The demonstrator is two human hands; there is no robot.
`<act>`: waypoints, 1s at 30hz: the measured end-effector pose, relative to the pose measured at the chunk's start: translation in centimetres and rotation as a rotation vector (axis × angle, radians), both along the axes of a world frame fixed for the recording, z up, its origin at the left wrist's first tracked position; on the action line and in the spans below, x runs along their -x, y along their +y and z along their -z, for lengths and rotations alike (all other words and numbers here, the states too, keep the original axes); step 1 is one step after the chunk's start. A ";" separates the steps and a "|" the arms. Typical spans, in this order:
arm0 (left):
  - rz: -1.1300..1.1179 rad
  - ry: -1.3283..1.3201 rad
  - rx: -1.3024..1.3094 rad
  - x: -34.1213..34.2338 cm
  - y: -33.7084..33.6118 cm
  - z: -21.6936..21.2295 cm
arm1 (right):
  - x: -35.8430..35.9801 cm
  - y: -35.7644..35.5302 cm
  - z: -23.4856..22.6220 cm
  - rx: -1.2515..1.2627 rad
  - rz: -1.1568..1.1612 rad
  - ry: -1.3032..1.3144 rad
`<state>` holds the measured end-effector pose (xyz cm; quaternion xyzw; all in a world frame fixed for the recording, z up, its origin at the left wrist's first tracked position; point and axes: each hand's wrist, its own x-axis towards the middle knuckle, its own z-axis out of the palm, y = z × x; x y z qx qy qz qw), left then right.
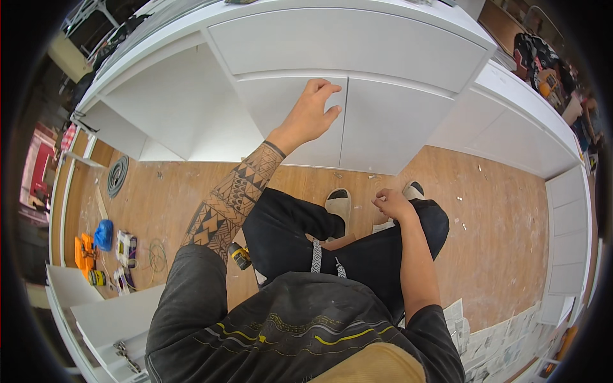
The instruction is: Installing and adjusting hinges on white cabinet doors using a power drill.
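Observation:
My left hand [311,113] is in front of the white cabinet, close to the top inner corner of its left door [265,99]. Its fingers are bent, with the thumb apart, and nothing shows in them; whether the fingertips touch the door I cannot tell. Beside that door, across a narrow dark gap, is the right door [393,121]. A wide drawer front [338,45] spans above both. My right hand [391,204] hangs loosely by my right knee, fingers slightly curled and apart, with nothing visible in it.
An open white compartment [172,105] adjoins on the left. On the wood floor lie a coiled grey cable [117,176], a blue bag [103,235], an orange case [84,253] and a yellow-black power tool [239,256]. Newspaper [504,338] covers the lower right; another white cabinet [511,124] stands right.

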<state>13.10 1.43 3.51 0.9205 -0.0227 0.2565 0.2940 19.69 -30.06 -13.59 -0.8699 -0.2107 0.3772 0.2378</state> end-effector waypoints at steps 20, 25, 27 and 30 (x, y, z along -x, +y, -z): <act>-0.085 -0.006 -0.322 -2.0 -1.7 -2.2 | 3.3 0.5 -3.0 -0.089 -0.067 -0.178; -0.082 0.008 -0.357 -2.3 -2.2 -2.1 | 3.7 0.3 -3.8 -0.089 -0.062 -0.165; -0.081 0.016 -0.354 -2.3 -2.4 -2.2 | 3.5 0.3 -3.3 -0.114 -0.060 -0.170; -0.164 0.026 -0.406 -1.8 -1.8 -1.8 | 3.7 0.9 -4.1 -0.099 -0.081 -0.151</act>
